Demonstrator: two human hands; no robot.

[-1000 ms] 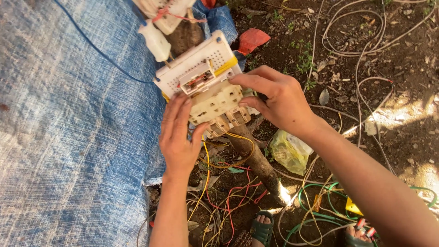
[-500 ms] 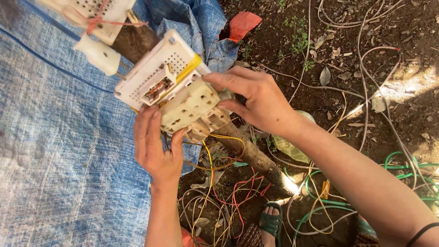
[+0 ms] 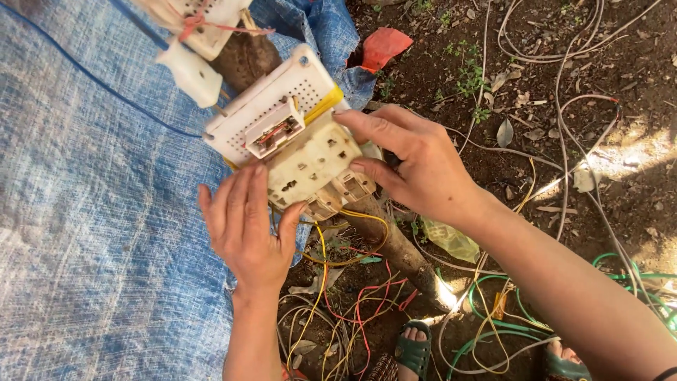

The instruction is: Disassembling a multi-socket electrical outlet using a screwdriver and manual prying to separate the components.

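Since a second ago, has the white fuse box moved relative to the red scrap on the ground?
Yes. The white fuse box has shifted left, away from the red scrap; both the left hand and right hand remain on it.

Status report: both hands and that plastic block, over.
Left hand and right hand both gripping the white plastic block. Block held up, off the ground. Coloured wires hang tangled beneath it.
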